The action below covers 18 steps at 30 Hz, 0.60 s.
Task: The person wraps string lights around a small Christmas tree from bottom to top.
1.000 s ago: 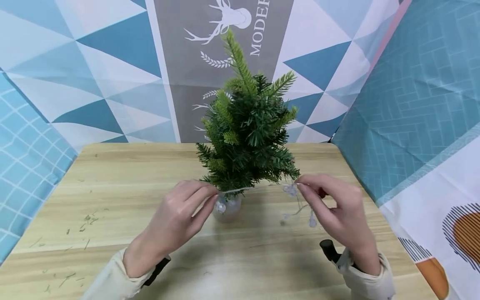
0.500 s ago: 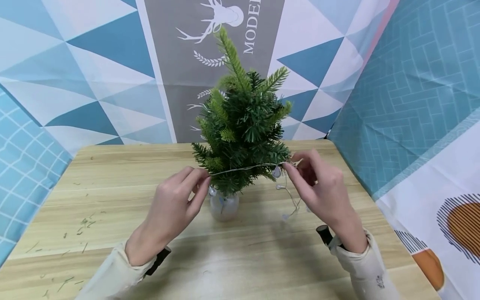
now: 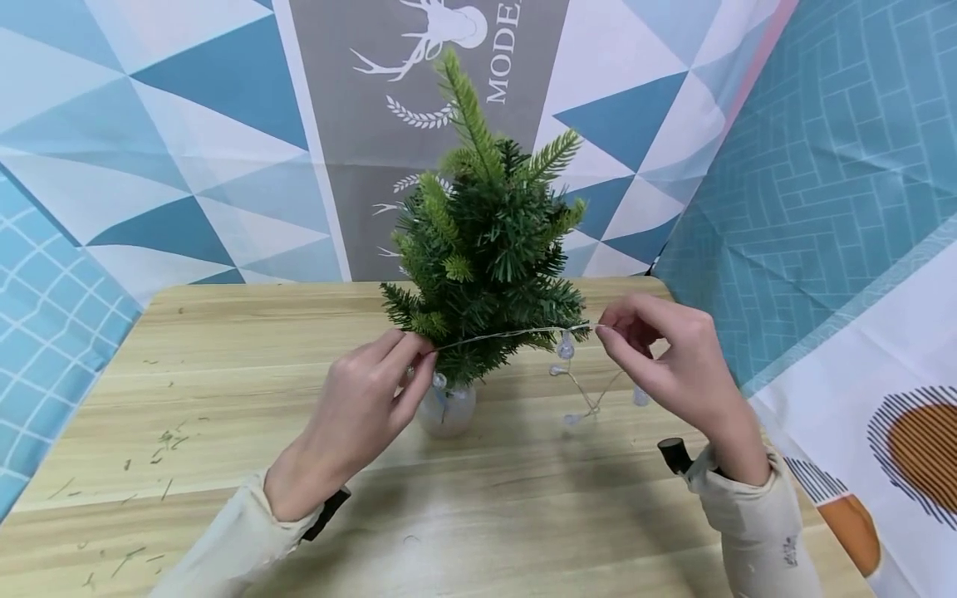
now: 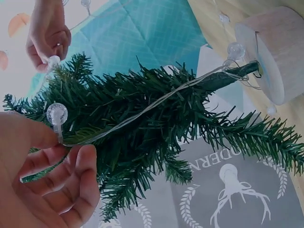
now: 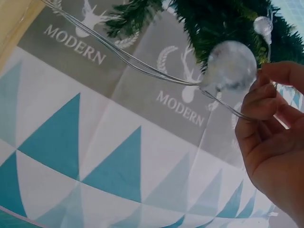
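Observation:
A small artificial Christmas tree stands upright on a pale round base. Across the front of its lower branches runs a string of fairy lights, stretched between both hands. My left hand pinches the wire between thumb and fingers at the tree's left. At the right, my right hand pinches the other end of this span, and a length with several clear bulbs hangs below. In the left wrist view, the wire loops round the trunk near the base, and a clear bulb sits beside my fingertips.
The tree stands on a wooden table. Loose green needles are scattered at its left. A patterned backdrop rises behind the table, and a teal and white cloth hangs along its right side.
Both hands have raised the wire from under the lower branches to in front of them. The right hand moved inward and up, then back out to the right, still pinching the wire.

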Tool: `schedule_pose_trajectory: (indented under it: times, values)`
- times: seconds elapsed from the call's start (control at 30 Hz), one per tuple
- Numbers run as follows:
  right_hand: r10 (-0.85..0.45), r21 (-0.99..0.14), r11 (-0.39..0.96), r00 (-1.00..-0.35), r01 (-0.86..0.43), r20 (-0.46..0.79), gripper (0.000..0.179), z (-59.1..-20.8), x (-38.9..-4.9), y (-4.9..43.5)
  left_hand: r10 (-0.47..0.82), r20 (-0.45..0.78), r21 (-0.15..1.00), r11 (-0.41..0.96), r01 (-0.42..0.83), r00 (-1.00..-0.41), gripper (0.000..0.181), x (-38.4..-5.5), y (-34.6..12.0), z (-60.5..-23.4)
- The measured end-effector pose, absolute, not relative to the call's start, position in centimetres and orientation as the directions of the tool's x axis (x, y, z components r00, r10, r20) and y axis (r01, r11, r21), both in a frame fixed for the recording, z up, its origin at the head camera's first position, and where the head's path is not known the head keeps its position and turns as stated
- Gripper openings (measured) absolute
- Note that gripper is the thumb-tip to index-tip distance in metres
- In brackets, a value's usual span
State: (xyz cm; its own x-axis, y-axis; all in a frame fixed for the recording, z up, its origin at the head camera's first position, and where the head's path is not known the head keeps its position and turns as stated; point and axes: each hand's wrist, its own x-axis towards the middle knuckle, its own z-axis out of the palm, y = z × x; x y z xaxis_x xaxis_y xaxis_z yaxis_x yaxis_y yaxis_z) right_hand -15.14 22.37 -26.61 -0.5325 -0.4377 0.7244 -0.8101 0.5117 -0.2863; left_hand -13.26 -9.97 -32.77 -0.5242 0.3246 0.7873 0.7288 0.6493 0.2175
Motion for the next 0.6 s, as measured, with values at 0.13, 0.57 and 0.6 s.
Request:
schedule_pose_trajectory:
  times: [0.13, 0.57, 0.6]
  values:
    - [-0.430, -0.331, 0.524, -0.579, -0.785, 0.693, 0.004, -26.8, -15.5, 23.1, 0.343, 0.780, 0.205, 0.649, 0.732, -0.523, 0.013, -13.1, -9.8, -32.8]
    - [-0.369, -0.547, 0.411, -0.682, -0.729, 0.632, 0.011, -27.5, -16.2, 23.1, 0.287, 0.837, 0.174, 0.666, 0.725, -0.465, 0.017, -13.2, -8.8, -33.1]
    - [-0.337, -0.552, 0.399, -0.677, -0.732, 0.654, 0.012, -27.6, -16.2, 22.9, 0.270, 0.845, 0.183, 0.665, 0.724, -0.461, 0.016, -13.3, -8.7, -33.0]
